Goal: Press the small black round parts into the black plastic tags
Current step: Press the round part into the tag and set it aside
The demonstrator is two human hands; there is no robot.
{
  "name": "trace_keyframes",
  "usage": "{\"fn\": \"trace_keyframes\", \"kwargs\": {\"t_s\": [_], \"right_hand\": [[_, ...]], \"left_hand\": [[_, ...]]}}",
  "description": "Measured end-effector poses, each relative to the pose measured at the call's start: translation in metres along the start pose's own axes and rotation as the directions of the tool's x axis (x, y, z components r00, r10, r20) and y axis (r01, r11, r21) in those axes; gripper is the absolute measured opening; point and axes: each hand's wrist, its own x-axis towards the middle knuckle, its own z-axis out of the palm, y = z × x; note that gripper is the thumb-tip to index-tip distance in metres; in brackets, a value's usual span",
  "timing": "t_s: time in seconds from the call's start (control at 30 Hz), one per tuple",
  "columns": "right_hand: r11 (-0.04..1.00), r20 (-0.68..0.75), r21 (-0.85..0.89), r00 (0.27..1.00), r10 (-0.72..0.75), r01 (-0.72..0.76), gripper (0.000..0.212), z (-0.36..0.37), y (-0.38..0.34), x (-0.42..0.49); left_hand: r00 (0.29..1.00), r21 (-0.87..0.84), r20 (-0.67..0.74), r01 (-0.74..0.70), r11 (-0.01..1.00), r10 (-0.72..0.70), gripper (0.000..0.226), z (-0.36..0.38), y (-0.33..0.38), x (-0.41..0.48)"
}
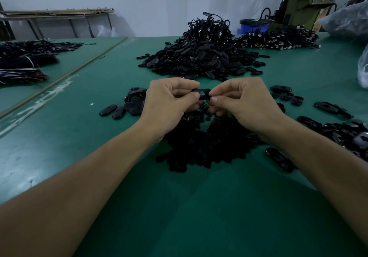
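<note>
Black plastic tag point(202, 93): centre of frame, held above the green table point(179, 207). Left hand point(169, 101) pinches its left end between thumb and curled fingers; right hand point(243, 101) pinches its right end likewise. Small black round parts point(203, 145): dark pile just below the hands. Further tags: large heap point(199, 57) upper centre; loose group point(127, 105) left of the hands.

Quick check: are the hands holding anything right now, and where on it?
Yes: one black plastic tag, held above the table. The left hand pinches its left end, the right hand its right end.
</note>
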Motion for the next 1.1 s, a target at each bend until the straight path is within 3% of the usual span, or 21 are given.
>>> {"fn": "trace_keyframes", "kwargs": {"t_s": [0.17, 0.43, 0.63, 0.87, 1.1], "right_hand": [[0.989, -0.077, -0.128, 0.994, -0.082, 0.071, 0.010, -0.001, 0.000, -0.001], [0.955, -0.087, -0.269, 0.984, -0.157, 0.129, 0.008, 0.004, -0.006, -0.003], [0.942, -0.055, -0.303, 0.984, -0.169, 0.145, 0.023, 0.005, -0.006, -0.003], [0.967, -0.057, -0.235, 0.991, -0.120, 0.103, 0.019, 0.005, -0.005, -0.003], [0.986, -0.123, -0.164, 0.991, -0.051, 0.030, 0.016, 0.012, -0.006, -0.004]], "left_hand": [[1.000, 0.030, 0.008, -0.013, 0.999, 0.013, 0.018, 0.001, -0.001, -0.001], [0.999, 0.052, 0.044, -0.016, 0.999, 0.014, 0.017, 0.003, 0.000, -0.003], [0.997, 0.071, 0.079, -0.020, 0.997, 0.015, 0.019, 0.004, 0.001, -0.004], [0.997, 0.101, 0.077, -0.023, 0.995, 0.015, 0.019, 0.005, -0.001, -0.004], [0.989, 0.340, 0.045, -0.147, 0.929, 0.140, 0.030, 0.006, 0.000, -0.008]]}}
